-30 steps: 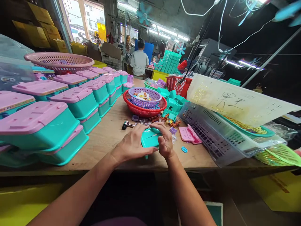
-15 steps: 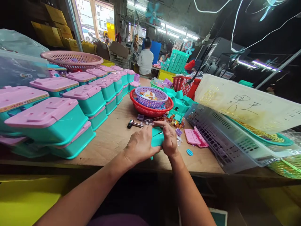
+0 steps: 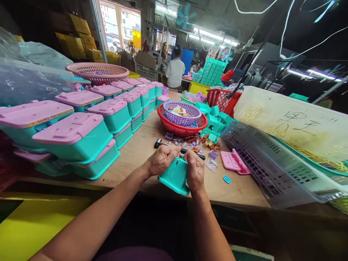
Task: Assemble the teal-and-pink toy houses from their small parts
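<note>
With the left hand (image 3: 162,158) and right hand (image 3: 195,171) both clamped around the teal box (image 3: 175,177), keep it tilted at the counter (image 3: 136,154) edge, thumbs pressing evenly.

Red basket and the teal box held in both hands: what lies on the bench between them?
In the head view, a small hammer and scattered small toy pieces lie between the red basket and the teal box.

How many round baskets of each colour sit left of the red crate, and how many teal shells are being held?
Pink basket: 1
Red basket: 1
Purple basket: 1
Green basket: 1
Teal shell, held by left hand and right hand: 1
Total: 5
</note>
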The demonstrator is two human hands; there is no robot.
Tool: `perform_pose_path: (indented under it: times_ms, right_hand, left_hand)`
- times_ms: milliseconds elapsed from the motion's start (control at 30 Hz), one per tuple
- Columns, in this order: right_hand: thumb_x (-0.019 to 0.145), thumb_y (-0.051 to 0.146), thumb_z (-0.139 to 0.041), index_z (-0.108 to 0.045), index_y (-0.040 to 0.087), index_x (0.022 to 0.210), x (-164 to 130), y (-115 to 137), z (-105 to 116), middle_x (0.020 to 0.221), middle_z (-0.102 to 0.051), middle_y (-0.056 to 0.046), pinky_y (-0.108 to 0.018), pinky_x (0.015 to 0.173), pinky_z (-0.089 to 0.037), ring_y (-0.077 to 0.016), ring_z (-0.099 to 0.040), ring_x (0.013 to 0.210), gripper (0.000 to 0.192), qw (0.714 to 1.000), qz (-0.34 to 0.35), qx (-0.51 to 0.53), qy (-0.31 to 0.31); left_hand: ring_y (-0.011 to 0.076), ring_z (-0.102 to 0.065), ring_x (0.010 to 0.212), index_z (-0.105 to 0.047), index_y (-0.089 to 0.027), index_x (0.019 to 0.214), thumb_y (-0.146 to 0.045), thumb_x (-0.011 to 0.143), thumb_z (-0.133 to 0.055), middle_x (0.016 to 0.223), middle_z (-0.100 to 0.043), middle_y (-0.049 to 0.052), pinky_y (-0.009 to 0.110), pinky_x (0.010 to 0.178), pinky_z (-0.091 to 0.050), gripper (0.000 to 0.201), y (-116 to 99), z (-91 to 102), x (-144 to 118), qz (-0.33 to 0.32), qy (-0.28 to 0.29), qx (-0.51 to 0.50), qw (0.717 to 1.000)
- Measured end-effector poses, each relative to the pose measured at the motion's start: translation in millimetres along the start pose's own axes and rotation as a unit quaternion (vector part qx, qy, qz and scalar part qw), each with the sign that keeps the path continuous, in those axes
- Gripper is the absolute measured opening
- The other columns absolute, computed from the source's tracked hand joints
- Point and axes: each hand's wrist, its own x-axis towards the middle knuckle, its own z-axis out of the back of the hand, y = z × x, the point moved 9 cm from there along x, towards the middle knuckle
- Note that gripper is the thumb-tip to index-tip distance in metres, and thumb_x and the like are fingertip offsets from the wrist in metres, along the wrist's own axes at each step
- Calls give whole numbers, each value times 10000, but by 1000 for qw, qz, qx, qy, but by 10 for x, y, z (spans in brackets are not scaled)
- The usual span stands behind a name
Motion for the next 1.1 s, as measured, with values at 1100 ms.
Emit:
perform_pose_path:
  times_ms: [1100]
  right_hand:
    - [971, 346, -419, -519, 202, 657, -107, -49, 128, 680, -453, 15, -298, 750, -372, -145, -444, 701, 359, 997, 1, 40, 74]
  left_hand:
    - [154, -563, 694, -569, -152, 708, -346, 1006, -270, 721, -638, 58, 279, 678, -405, 465, -173, -399, 54, -7, 74, 182, 980]
